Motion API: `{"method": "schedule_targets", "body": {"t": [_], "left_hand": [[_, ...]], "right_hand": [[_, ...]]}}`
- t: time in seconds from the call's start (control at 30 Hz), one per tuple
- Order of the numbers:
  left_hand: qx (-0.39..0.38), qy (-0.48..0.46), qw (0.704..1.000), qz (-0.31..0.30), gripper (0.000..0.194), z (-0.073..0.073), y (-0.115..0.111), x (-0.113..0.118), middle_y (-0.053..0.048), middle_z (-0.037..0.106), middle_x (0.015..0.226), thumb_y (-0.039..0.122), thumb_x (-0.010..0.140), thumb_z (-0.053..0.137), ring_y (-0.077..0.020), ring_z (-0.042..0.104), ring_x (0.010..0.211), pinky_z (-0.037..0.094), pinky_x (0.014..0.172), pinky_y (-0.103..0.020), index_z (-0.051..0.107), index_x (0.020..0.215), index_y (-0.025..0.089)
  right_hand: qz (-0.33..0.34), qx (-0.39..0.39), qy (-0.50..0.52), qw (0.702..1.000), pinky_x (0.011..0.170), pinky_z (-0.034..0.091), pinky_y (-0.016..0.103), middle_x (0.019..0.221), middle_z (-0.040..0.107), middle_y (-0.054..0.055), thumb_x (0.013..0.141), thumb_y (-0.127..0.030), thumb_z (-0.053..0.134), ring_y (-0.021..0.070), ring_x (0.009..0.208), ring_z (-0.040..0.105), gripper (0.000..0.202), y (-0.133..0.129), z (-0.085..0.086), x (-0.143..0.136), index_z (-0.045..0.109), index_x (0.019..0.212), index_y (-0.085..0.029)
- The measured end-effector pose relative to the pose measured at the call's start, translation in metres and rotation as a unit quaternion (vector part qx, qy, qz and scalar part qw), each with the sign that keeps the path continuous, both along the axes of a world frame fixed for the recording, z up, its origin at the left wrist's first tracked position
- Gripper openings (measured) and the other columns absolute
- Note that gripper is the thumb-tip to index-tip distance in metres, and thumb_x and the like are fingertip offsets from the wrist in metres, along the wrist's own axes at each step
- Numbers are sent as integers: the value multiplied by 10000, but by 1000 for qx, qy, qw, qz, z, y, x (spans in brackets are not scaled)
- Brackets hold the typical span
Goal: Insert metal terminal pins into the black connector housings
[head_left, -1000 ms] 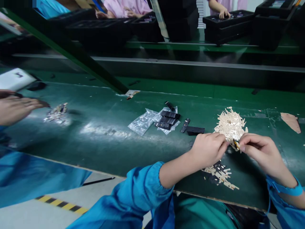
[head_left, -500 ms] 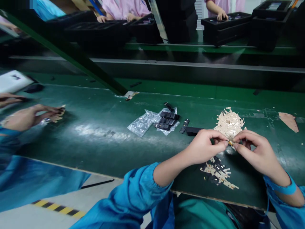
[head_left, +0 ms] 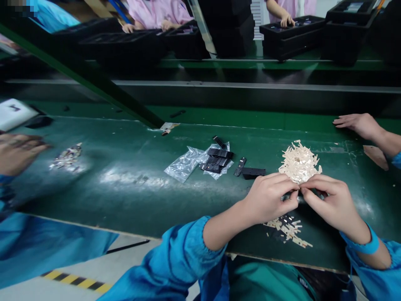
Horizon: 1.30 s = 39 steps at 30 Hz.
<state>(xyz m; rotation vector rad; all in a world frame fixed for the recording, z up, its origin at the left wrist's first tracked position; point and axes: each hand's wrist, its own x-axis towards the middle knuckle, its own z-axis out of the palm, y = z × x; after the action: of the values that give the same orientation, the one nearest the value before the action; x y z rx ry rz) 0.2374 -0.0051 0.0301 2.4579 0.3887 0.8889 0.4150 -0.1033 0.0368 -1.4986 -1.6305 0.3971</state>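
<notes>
My left hand (head_left: 272, 196) and my right hand (head_left: 332, 200) meet fingertip to fingertip at the near side of a heap of small cream-coloured flat strips (head_left: 298, 161). Both are closed in a pinch, and whatever lies between the fingers is too small and covered to make out. Below my wrists, near the table edge, a looser scatter of cream strips and dark bits (head_left: 291, 230) lies partly behind my left hand. Left of the heap are a black block (head_left: 253, 172), a narrow black plastic piece (head_left: 240, 166) and several slotted black plastic parts (head_left: 218, 159) on clear plastic.
A clear plastic bag (head_left: 185, 164) lies on the green table (head_left: 131, 209). Another person's hand (head_left: 360, 124) rests at the far right, near a tan scrap (head_left: 375, 156). At left, a co-worker's blurred hand (head_left: 20, 152) is beside small parts (head_left: 67, 158). A green post (head_left: 125, 98) slants across.
Another person's hand has appeared at the far right. The left co-worker's hand has drawn back left from the small parts. The yellowish piece seen between my fingertips is now hidden.
</notes>
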Motion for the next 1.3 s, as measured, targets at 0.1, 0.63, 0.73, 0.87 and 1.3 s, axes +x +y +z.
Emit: {"method": "schedule_targets", "body": {"t": [0.1, 0.63, 0.73, 0.87, 1.3], "left_hand": [[-10, 4, 1000, -2, 166, 0, 0, 0, -46, 754, 809, 164, 902, 577, -155, 673, 722, 542, 678, -277, 743, 893, 148], [-767, -75, 636, -44, 245, 15, 6, 2, 38, 523, 652, 284, 685, 751, -93, 512, 537, 378, 378, -157, 621, 854, 163], [-785, -46, 615, -66, 248, 11, 4, 3, 33, 516, 664, 272, 688, 735, -95, 514, 540, 373, 380, -152, 637, 886, 158], [-752, -24, 655, -70, 280, 12, 4, 3, -17, 590, 759, 342, 709, 704, -130, 584, 628, 453, 445, -187, 684, 910, 148], [-538, -30, 842, 19, 217, 9, -5, 5, -27, 621, 771, 335, 738, 773, -93, 457, 623, 338, 516, -200, 731, 790, 129]], "right_hand": [[-2, -9, 6, 1000, 656, 519, 301, 761, 744, 26, 890, -145, 631, 176, 696, 681, 156, 1, 1, 0, 759, 819, -201], [16, 72, 66, 995, 617, 480, 293, 916, 701, 39, 901, -213, 767, 184, 770, 624, 181, 6, -1, -1, 728, 1075, -248], [11, 80, 108, 991, 615, 472, 295, 828, 690, 22, 892, -166, 760, 177, 733, 616, 93, 4, 2, -5, 749, 924, -252], [-26, 29, 177, 984, 581, 449, 292, 744, 667, 13, 871, -187, 768, 166, 668, 582, 93, 2, -2, -2, 749, 799, -243], [-83, -88, 292, 949, 557, 417, 283, 693, 642, 13, 785, -315, 820, 158, 622, 526, 119, 5, -2, -6, 764, 768, -211]]}}
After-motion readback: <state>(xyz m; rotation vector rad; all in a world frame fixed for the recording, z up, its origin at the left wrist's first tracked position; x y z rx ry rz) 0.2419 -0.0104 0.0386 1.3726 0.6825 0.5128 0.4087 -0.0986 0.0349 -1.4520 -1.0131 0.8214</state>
